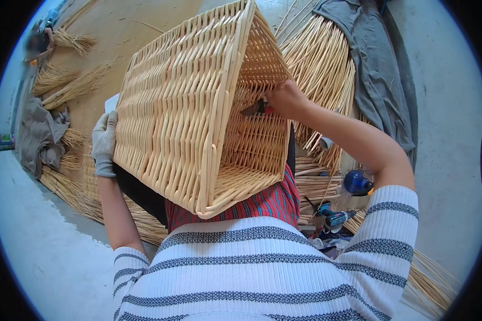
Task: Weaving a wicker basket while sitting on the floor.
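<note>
A large box-shaped wicker basket (171, 101) of pale woven rods lies tilted on its side across my lap, its mouth facing right and toward me. My left hand (104, 140), in a grey-white glove, grips the basket's far-left bottom edge. My bare right hand (287, 100) reaches into the mouth with its fingers closed round pruning shears (253, 108) that have dark blades and red handles. The blades are near the inner weave; whether they touch a rod I cannot tell. A red plaid cloth (241, 206) covers my lap under the basket.
Bundled rods (324, 69) lie at the right, partly under a grey cloth (377, 64). Near my right elbow are a blue round bottle (357, 183) and a teal power drill (337, 218). More rod bundles (77, 85) and another grey cloth (42, 131) lie at the left.
</note>
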Demonstrator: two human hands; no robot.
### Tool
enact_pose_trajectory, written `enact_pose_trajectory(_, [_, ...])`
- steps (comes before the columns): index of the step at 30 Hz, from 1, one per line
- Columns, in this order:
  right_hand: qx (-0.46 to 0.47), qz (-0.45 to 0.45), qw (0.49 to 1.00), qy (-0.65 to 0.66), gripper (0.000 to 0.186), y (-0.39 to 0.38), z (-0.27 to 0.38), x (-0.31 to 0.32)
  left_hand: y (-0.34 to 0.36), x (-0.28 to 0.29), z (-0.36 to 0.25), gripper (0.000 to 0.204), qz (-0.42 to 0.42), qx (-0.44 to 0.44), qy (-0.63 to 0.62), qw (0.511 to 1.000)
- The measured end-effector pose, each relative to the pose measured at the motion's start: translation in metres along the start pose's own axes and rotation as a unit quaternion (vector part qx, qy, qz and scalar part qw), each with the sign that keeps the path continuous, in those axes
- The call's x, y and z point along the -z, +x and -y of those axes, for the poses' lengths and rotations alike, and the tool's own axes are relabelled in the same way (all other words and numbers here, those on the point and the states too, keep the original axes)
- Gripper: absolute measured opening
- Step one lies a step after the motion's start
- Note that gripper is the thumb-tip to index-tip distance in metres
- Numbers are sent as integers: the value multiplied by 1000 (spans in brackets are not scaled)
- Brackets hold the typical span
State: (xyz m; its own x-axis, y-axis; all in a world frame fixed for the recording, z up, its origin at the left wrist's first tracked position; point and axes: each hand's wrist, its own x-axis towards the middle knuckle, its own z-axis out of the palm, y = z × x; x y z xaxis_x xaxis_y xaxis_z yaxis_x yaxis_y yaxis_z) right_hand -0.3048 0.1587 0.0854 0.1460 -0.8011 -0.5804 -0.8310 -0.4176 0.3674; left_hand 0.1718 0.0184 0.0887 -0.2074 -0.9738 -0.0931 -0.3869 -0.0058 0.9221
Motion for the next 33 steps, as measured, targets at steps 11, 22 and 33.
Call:
enact_pose_trajectory(11, [-18,-174,984,16,74,-15,41,1,-6,-6,-8,36,-30,1,5,1000])
enact_pose_trajectory(22, [-4,-32,999,-18,17,0,6,38,-8,-10,-13,38,-33,6,10,999])
enact_pose_trajectory(33, [79,-286,954,-48,58,-13,54,-10,-4,-4,-3,36,-41,15,25,999])
